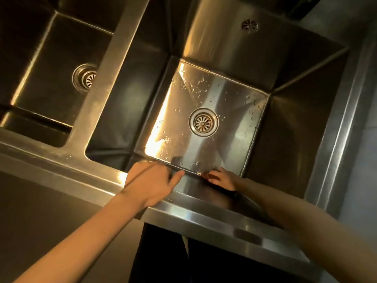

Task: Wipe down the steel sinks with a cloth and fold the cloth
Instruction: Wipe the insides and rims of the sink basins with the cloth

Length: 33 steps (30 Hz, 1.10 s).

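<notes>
Both hands reach into the right sink (295, 123) at its near wall, empty. The left hand (151, 180) is loosely spread; the right hand (221, 179) lies flat on the steel. Droplets dot the floor around the drain (203, 122). No cloth in view.

Dim overall, with warm yellow light. A hard glare patch lies on the sink floor (204, 111) just beyond the left hand (151, 180), which is lit, while the right hand (221, 179) sits in shadow. The far-left basin (51, 68) is nearly black. Wide-angle bending tilts the edges; detail is soft, slightly blurred.
</notes>
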Available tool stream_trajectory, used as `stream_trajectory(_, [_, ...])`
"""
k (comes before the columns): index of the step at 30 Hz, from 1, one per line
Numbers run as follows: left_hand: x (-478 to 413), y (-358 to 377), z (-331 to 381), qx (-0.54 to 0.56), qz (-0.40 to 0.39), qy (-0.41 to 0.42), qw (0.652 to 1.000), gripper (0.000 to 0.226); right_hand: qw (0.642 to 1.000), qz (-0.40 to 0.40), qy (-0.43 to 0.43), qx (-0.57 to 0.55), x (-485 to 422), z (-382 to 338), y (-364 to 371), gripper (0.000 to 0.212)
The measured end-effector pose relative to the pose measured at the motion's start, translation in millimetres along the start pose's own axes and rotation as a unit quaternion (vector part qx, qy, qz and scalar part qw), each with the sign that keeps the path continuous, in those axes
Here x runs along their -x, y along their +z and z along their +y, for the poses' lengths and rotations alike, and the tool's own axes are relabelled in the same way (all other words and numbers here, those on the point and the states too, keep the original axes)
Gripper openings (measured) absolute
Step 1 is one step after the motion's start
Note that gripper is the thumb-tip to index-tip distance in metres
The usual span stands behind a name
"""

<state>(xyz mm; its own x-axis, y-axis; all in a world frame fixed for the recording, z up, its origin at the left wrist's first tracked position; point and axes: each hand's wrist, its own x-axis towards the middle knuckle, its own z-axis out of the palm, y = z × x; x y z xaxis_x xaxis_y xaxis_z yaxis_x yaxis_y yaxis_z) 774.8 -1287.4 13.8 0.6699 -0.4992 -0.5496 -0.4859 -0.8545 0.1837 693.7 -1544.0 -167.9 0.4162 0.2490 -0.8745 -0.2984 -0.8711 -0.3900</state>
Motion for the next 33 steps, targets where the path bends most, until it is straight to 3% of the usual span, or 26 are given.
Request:
stream_trajectory(3, [1,-3,5,-0.031,0.002,-0.003,1.0,0.075,0.999,0.011,0.045,-0.011,-3,-4,2,0.046])
stream_trajectory(7, [1,-6,7,-0.029,0.011,-0.027,0.999,0.063,0.996,-0.034,-0.042,-0.068,52,-12,-25,0.021])
stream_trajectory(12, [2,-8,7,0.012,0.01,-0.03,0.999,0.063,0.99,-0.102,-0.037,-0.09,103,-5,-46,0.026])
stream_trajectory(17, [1,-6,6,0.011,0.021,-0.024,0.999,0.06,0.997,-0.063,0.032,0.021,39,17,-15,0.029])
stream_trajectory(23, [2,-11,10,-0.002,0.023,-0.029,0.999,0.056,0.983,-0.086,0.113,0.119,3,17,-8,0.051])
stream_trajectory(29, [0,-11,9,0.01,-0.017,-0.024,1.0,0.054,0.986,-0.075,0.116,0.089,30,14,-15,0.066])
stream_trajectory(33, [-9,-10,6,0.019,-0.082,0.016,0.996,0.042,0.992,-0.044,0.104,0.054,56,1,-31,0.056])
